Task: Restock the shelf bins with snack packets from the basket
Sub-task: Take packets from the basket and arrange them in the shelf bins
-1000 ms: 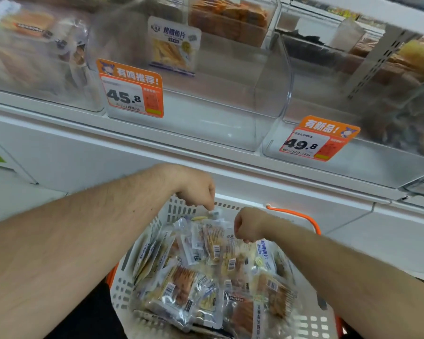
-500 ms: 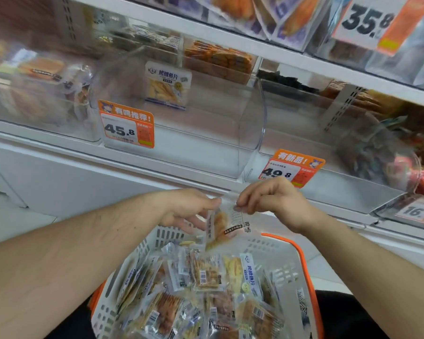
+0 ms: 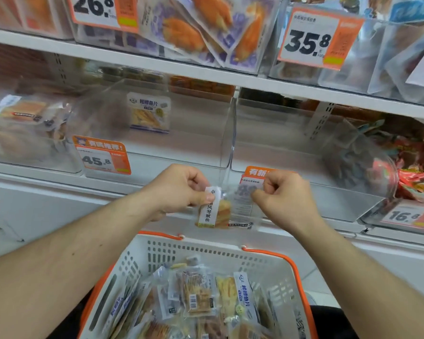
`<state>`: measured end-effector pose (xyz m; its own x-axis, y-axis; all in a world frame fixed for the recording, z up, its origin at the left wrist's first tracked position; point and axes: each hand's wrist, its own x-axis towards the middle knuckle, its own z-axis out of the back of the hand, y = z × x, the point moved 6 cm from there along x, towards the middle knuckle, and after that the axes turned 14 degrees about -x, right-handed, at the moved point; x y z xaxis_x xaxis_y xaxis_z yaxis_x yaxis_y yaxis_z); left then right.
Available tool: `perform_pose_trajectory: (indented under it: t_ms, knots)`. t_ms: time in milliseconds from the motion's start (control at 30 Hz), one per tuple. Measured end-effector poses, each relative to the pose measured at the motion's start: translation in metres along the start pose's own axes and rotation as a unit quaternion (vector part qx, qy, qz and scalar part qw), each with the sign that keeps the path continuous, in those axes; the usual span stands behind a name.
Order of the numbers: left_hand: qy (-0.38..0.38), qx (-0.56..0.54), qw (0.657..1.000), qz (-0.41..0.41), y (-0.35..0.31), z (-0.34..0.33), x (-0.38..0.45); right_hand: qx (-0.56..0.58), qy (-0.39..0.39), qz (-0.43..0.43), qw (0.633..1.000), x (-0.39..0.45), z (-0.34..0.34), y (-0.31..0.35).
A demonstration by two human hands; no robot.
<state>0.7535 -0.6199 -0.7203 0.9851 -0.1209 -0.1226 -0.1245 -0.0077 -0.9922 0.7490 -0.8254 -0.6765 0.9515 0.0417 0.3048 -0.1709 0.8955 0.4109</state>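
Both grips pinch snack packet (image 3: 218, 211), left hand (image 3: 179, 189), right hand (image 3: 283, 194), price tag (image 3: 252, 177) half hidden

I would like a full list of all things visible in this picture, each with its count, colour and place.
held packet: one, clear with white label, pinched between both hands, above the basket
basket: one, white with orange rim, bottom centre
basket packets: many, clear and white, piled in the basket
45.8 bin: one, clear, middle shelf, one packet at its back
right bin: one, clear, beside it, appears bare
price tags: five visible, orange and white, on bin fronts
upper packets: several, purple and orange, top shelf bin
red packets: several, far right bin
left hand: one, pinches the packet's left top
right hand: one, pinches its right top
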Motion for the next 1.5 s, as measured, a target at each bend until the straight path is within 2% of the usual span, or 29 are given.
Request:
perform_pose_trajectory:
  t_ms: [100,200,233,300,367,400,500,600,700,833,967,1100,1300,1500]
  knots:
    - [-0.015,0.047,0.997,-0.063,-0.025,-0.008,-0.002,-0.066,-0.098,0.072,0.99,-0.004,0.028,0.014]
    - [-0.028,0.098,0.987,-0.124,-0.044,-0.021,-0.001,-0.238,-0.136,0.12,0.954,-0.008,0.037,0.021]
    - [-0.027,0.117,0.982,-0.145,-0.049,-0.026,0.0,-0.255,-0.136,0.131,0.948,-0.009,0.038,0.024]
    - [-0.016,0.118,0.977,-0.178,-0.057,-0.038,0.003,-0.229,-0.081,0.123,0.962,-0.011,0.038,0.029]
    - [-0.004,0.103,0.974,-0.2,-0.062,-0.049,0.007,-0.18,0.008,0.07,0.981,-0.011,0.034,0.026]
    - [0.005,0.099,0.972,-0.212,-0.065,-0.054,0.008,-0.158,0.023,0.055,0.986,-0.01,0.033,0.023]
    - [0.034,0.045,0.964,-0.258,-0.074,-0.06,0.013,-0.092,-0.024,0.024,0.995,-0.002,0.047,0.013]
    - [-0.017,0.032,0.957,-0.286,-0.083,-0.042,0.035,-0.063,-0.1,0.001,0.993,0.015,0.075,0.003]
    - [-0.093,0.128,0.958,-0.239,-0.081,-0.025,0.065,-0.054,-0.134,-0.004,0.989,0.041,0.095,-0.004]
    - [-0.049,0.171,0.976,-0.126,-0.054,-0.023,0.088,-0.065,-0.09,-0.055,0.992,0.09,0.077,-0.032]
    - [-0.001,0.077,0.996,-0.052,-0.043,-0.023,0.097,-0.099,0.016,-0.084,0.991,0.148,0.028,-0.054]
    - [0.035,0.006,0.999,0.022,-0.035,-0.02,0.101,-0.219,0.102,-0.057,0.969,0.203,-0.018,-0.052]
    - [0.044,-0.007,0.997,0.064,-0.027,-0.017,0.106,-0.289,0.128,-0.003,0.949,0.261,-0.062,-0.047]
    - [0.043,-0.023,0.996,0.07,-0.025,-0.016,0.11,-0.301,0.103,0.011,0.948,0.286,-0.085,-0.049]
